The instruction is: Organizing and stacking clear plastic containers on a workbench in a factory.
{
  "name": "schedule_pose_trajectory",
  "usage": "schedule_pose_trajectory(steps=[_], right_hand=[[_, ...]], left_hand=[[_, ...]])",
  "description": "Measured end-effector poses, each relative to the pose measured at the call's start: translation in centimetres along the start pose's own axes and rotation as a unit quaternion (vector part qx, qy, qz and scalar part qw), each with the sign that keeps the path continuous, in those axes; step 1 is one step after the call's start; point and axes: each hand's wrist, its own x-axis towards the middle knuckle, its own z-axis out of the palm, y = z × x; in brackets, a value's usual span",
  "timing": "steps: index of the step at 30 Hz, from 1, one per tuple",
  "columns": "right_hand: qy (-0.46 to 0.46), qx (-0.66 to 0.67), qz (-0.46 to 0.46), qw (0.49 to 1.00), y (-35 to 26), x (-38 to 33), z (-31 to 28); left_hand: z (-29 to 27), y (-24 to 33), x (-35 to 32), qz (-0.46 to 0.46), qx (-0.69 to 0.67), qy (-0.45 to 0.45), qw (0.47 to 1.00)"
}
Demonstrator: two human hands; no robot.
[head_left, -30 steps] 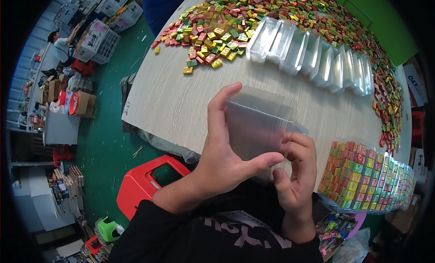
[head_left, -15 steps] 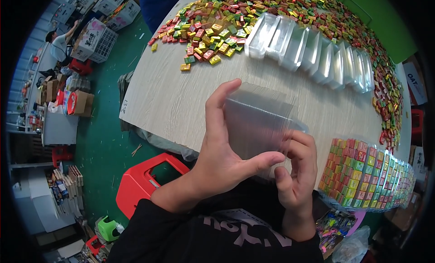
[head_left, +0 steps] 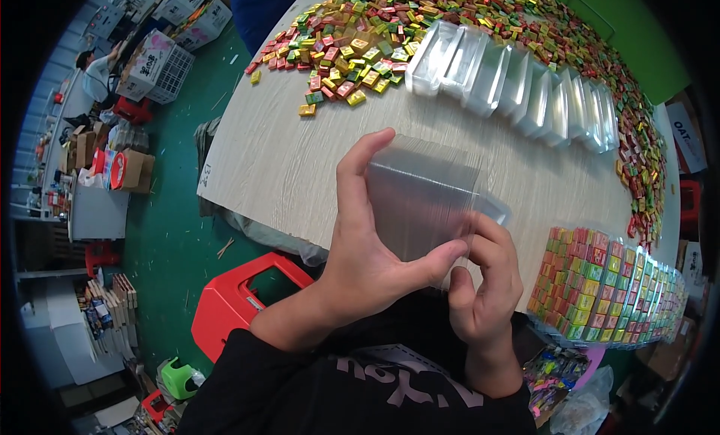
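Left hand [head_left: 367,262] clasps a clear plastic stack [head_left: 420,199], right hand [head_left: 489,294] curled around its four-o'clock edge, with clear trays [head_left: 514,90] at one o'clock.

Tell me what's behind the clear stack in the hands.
Pale tabletop shows past the upper edge of the stack, and part of a clear piece juts out at its right. Whatever lies directly behind the stack is covered.

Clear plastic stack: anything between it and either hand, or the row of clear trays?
Nothing visible: the left hand grips the stack, the right hand touches its right edge, and only tabletop shows toward the trays.
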Motion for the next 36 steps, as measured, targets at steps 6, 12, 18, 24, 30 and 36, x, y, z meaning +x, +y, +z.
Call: schedule_pose_trajectory(steps=[6,12,18,24,30,36], right_hand=[[-0.019,0.046,0.047,0.998,0.2,0.2,-0.3],[0.011,0.099,0.077,0.992,0.7,-0.2,0.1],[0.002,0.030,0.083,0.996,0.0,-0.2,0.6],[0.048,0.102,0.099,0.989,0.5,-1.4,1.3],[0.016,0.083,0.027,0.996,1.2,-0.9,1.0],[0.031,0.143,0.054,0.988,1.6,-1.4,1.1]], left_hand=[[-0.2,0.0,0.3,0.004,0.035,-0.004,0.999],[-0.5,0.2,0.4,0.007,0.085,-0.006,0.996],[-0.4,0.0,0.4,0.019,0.101,-0.004,0.995],[-0.4,-0.1,0.1,0.002,0.070,-0.010,0.998],[-0.2,-0.2,0.0,0.007,0.090,-0.017,0.996],[-0.3,-0.2,0.1,0.001,0.083,-0.034,0.996]])
